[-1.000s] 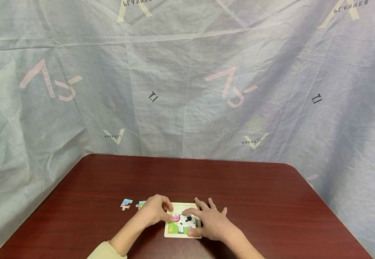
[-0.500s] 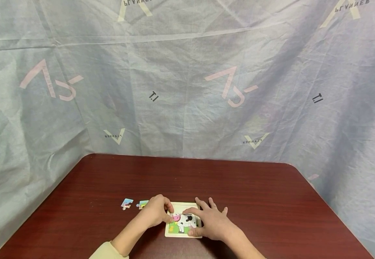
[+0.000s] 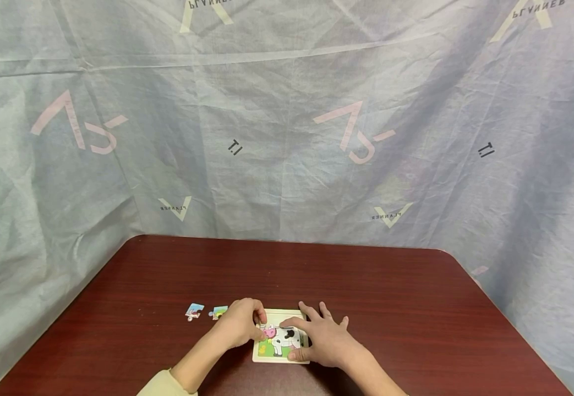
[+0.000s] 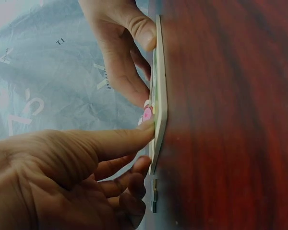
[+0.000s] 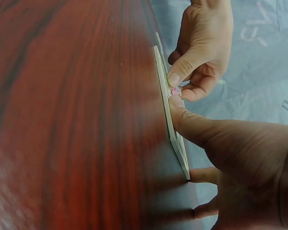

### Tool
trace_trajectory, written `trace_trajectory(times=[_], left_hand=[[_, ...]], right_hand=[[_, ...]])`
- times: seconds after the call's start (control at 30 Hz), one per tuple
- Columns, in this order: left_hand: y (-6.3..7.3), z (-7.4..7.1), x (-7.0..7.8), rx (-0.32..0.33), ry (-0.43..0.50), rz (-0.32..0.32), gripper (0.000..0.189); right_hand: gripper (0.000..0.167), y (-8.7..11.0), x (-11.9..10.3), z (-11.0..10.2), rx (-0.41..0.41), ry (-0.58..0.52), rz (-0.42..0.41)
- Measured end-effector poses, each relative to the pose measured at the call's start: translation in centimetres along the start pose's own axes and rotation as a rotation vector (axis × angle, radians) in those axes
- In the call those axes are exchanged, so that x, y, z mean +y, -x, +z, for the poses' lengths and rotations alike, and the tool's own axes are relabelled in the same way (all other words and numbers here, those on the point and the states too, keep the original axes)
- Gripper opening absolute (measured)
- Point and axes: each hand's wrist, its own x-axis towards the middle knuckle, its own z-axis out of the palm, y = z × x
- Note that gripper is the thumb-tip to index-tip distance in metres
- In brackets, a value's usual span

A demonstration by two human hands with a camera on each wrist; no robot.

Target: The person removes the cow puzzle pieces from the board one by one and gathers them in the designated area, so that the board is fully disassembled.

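A wooden jigsaw puzzle tray with a cow picture lies flat near the table's front. At its left side my left hand pinches a puzzle piece with the cow's pink muzzle between thumb and fingers. That puzzle piece is slightly raised above the tray in the left wrist view. My right hand rests over the tray's right part, thumb and index finger touching the picture, other fingers spread past the edge. The right thumb lies close to the pinched piece. Fingers hide parts of the picture.
Two loose puzzle pieces lie left of the tray: a blue one and a blue-green one, partly behind my left hand. The dark red table ends at a hanging grey cloth.
Both hands keep almost the same place on the tray. Only a very slight shift of the left hand and the view shows; the same piece stays pinched.
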Motion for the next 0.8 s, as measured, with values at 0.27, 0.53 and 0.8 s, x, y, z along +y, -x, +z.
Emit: trace_trajectory(times=[0.27, 0.53, 0.8], left_hand=[[0.08, -0.23, -0.05, -0.039, 0.068, 0.021, 0.030], [0.30, -0.37, -0.19, -0.055, 0.102, 0.058, 0.022], [0.34, -0.36, -0.23, -0.065, 0.128, 0.080, 0.021]], right_hand=[[0.059, -0.05, -0.07, -0.06, -0.008, -0.008, 0.002], [0.059, -0.04, -0.14, -0.15, -0.010, -0.007, 0.007], [0.059, -0.04, -0.08, -0.17, -0.010, -0.010, 0.009]])
